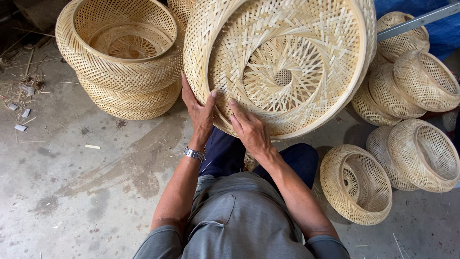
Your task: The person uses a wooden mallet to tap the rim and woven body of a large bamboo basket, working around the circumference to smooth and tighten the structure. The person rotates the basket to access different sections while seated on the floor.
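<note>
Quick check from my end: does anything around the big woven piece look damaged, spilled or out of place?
Nothing looks damaged. The large woven bamboo frame looks intact, with the left hand and right hand on its lower rim. The only mess is bamboo scraps strewn on the concrete floor at far left.

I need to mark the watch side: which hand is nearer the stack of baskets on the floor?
Left. The left hand grips the big woven basket beside the basket stack; the right hand sits farther away.
</note>
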